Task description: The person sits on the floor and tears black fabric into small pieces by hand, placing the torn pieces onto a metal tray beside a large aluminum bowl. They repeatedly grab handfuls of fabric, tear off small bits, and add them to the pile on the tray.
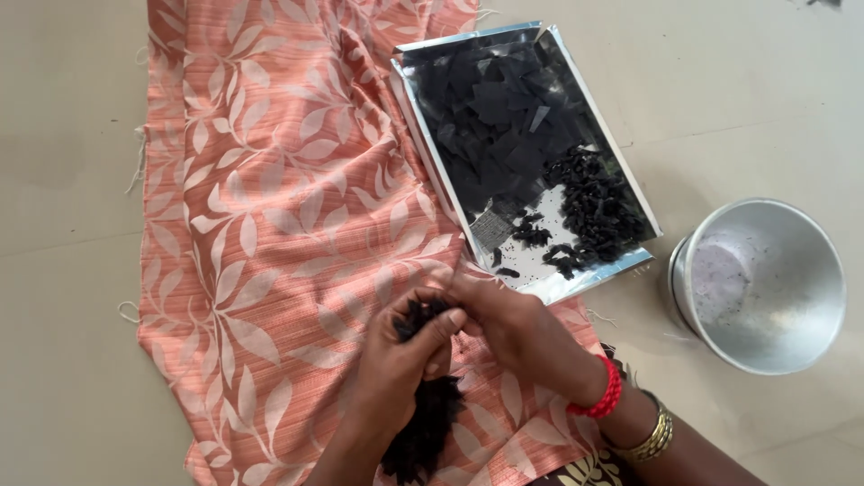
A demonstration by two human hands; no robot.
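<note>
Both our hands meet over the peach leaf-print cloth (270,225), left hand (400,360) gripping a black fluffy strand (423,432) while right hand (517,333) pinches its tip, silver tray (540,283) just beyond.

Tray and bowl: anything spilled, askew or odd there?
Nothing spilled outside the tray. It lies askew, one corner over the peach leaf-print cloth. Black specks dot its bare end beside the black clumps. The steel bowl is tipped, holding only faint residue.

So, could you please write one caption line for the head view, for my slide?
Two hands, left hand and right hand, work a black fluffy bundle over a peach leaf-print cloth.
</note>
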